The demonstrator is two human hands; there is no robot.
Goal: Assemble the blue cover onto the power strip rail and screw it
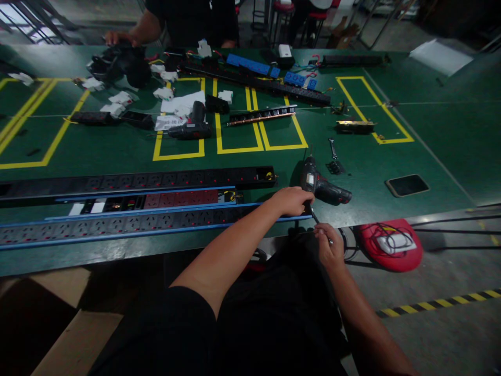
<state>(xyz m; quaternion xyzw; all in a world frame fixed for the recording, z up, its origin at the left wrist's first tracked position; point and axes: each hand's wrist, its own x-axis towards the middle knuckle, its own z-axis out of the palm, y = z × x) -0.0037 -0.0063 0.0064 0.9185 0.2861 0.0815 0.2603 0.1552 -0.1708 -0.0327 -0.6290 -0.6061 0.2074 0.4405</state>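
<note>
My left hand (295, 201) is closed over the right end of the nearest long power strip (191, 216), a dark bar of sockets with blue edges. Its fingertips are partly hidden. Just off the table's front edge, my right hand (329, 244) grips a slim metal hand tool (316, 218), possibly a wrench, whose far end meets the strip's end by my left fingers. A cordless drill (323, 185) lies right beyond my left hand. Behind the near strip lie an opened strip with red-brown sockets (182, 198) and another black power strip (156, 179).
A small wrench (332, 149) and a phone (407, 185) lie to the right. Farther back are a second drill (191, 125), a metal-edged bar (262, 115), blue socket blocks (250, 65) and white connectors. A person (191, 23) is across the table. A red stool (391, 245) stands below right.
</note>
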